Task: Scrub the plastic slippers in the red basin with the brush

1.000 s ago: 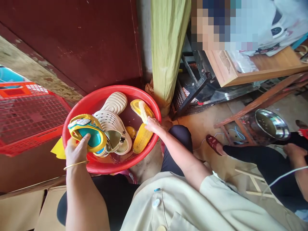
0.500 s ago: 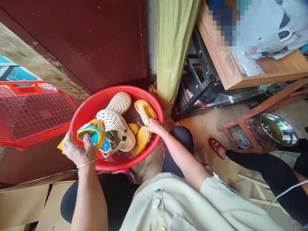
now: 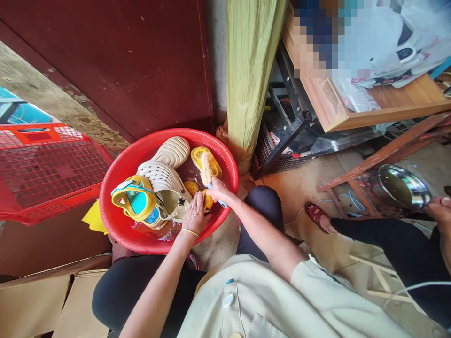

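My right hand (image 3: pixel 220 191) is closed around a scrub brush (image 3: pixel 205 170), whose pale bristles point up-left and whose blue-grey handle end sticks out below. Beside it, my left hand (image 3: pixel 195 213) grips a yellow slipper (image 3: pixel 207 203) at the near right of a red basin (image 3: pixel 116 230). Most of this slipper is hidden by my hands. Another yellow slipper (image 3: pixel 207 162) lies against the basin's far right. Left of my hands are a cream clog (image 3: pixel 160 176), a second clog sole-up (image 3: pixel 174 151), and a yellow-and-teal child's shoe (image 3: pixel 134 199). Dark water lies in the basin.
A red plastic crate (image 3: pixel 52 171) stands left of the basin, with cardboard boxes (image 3: pixel 31 305) at lower left. Behind are a maroon panel (image 3: pixel 141 61) and a greenish post (image 3: pixel 252 80). To the right, another person's hand (image 3: pixel 440 209) is near a metal bowl (image 3: pixel 403 187).
My left hand has left the child's shoe and moved right to the yellow slipper. My right hand has shifted slightly left with the brush; the far slipper has also moved left.
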`<state>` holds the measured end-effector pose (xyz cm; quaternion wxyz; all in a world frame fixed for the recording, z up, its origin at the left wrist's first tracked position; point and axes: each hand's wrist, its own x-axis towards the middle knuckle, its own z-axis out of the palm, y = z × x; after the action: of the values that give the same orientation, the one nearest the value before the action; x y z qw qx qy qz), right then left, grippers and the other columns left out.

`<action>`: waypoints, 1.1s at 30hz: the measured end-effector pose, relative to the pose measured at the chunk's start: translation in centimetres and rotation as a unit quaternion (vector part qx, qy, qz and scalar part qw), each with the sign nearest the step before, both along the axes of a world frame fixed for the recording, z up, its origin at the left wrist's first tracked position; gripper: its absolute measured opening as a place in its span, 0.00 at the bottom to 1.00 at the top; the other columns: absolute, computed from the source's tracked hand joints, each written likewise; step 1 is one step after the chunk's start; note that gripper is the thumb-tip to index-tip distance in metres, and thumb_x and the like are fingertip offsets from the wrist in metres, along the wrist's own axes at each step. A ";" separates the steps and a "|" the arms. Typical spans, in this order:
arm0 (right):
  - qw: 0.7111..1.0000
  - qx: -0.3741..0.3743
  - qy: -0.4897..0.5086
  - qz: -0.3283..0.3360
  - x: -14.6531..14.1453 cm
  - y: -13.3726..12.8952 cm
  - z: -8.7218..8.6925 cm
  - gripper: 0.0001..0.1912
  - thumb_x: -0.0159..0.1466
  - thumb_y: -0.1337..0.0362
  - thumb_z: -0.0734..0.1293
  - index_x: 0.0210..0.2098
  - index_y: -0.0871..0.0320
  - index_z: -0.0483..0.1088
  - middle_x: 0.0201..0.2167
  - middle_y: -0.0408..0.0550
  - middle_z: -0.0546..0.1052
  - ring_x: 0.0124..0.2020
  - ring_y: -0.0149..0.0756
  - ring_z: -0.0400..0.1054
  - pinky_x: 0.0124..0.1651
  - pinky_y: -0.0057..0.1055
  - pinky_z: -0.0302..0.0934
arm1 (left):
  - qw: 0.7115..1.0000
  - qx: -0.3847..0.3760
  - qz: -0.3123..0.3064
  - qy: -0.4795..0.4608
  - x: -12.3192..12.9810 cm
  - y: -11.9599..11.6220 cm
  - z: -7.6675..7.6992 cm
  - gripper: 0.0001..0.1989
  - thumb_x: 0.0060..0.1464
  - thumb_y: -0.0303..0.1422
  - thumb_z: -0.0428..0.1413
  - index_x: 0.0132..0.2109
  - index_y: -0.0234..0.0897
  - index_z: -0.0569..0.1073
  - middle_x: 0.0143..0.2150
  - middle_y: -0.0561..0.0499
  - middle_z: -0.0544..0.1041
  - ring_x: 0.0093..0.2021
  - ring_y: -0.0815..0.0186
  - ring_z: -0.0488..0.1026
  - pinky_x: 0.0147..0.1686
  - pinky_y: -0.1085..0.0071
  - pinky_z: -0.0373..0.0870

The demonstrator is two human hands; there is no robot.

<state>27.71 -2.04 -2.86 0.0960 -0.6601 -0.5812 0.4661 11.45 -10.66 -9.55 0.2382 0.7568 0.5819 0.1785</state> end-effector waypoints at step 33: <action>0.949 0.172 -0.168 0.205 2.3 -4.6 3.1 0.29 0.76 0.61 0.57 0.75 0.44 0.57 0.49 0.54 0.80 0.50 0.44 0.76 0.56 0.36 0.68 | 0.644 -0.071 0.368 -0.667 -4.9 2.6 7.7 0.26 0.33 0.30 0.75 0.44 0.38 0.78 0.39 0.50 0.83 0.40 0.66 0.80 0.44 0.70 0.76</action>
<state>30.01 -6.63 0.29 0.0114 -0.5692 -0.7828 0.2511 6.57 -8.01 -1.89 0.5293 0.1379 0.5072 0.6660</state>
